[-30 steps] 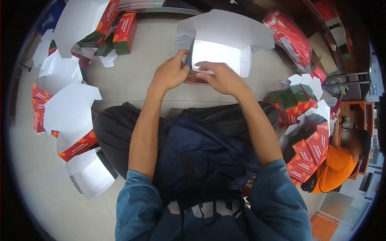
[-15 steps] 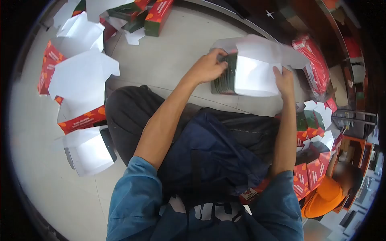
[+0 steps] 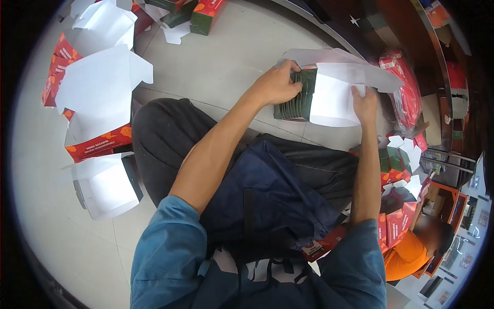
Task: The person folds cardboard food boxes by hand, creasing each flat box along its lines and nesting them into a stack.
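Observation:
A stack of nested cardboard boxes, green on the outer sides, stands on the floor in front of my legs. The top box lies open with its white inside facing me and its lid panel folded back. My left hand is closed on the green left edges of the stack, thumb and fingers bent over them. On the other side, my right hand pinches the right wall of the top box, with the thumb on the inner face. The underside of the stack is hidden.
Open red-and-white boxes line the floor at left, beside a white-lined box. A plastic-wrapped red pack lies at right. More boxes are heaped by my right arm, near a person in orange.
The stack's left edges are fanned wider apart, and the top box sits a little further right in view. Both hands keep their hold. The view has shifted slightly.

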A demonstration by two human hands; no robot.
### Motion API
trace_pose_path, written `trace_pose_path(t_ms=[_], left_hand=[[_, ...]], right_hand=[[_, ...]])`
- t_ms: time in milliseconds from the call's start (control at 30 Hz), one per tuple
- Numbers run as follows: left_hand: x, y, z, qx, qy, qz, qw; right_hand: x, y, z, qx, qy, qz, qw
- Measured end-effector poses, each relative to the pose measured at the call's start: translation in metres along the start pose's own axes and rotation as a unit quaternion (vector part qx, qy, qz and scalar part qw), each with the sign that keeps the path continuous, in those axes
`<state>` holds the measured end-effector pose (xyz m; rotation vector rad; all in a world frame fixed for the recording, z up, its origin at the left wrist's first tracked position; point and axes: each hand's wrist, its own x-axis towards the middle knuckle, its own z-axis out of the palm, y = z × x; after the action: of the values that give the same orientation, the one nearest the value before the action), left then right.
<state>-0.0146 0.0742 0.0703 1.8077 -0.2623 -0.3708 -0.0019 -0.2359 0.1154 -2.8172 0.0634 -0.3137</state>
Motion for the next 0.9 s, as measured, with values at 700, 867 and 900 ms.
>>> trace_pose_path(t_ms=[700, 867, 900], left_hand=[[-0.011, 0.012, 0.010, 0.103, 0.110, -0.010, 0.989], [-0.012, 0.022, 0.022, 0.121, 0.161, -0.030, 0.979], [-0.011, 0.024, 0.024, 0.119, 0.170, -0.033, 0.978]], right_hand=[[-0.025, -0.155, 0.020, 0.070, -0.082, -0.108, 0.988], [-0.032, -0.149, 0.010, 0.056, -0.089, -0.069, 0.992], [-0.033, -0.150, 0.010, 0.065, -0.089, -0.066, 0.992]])
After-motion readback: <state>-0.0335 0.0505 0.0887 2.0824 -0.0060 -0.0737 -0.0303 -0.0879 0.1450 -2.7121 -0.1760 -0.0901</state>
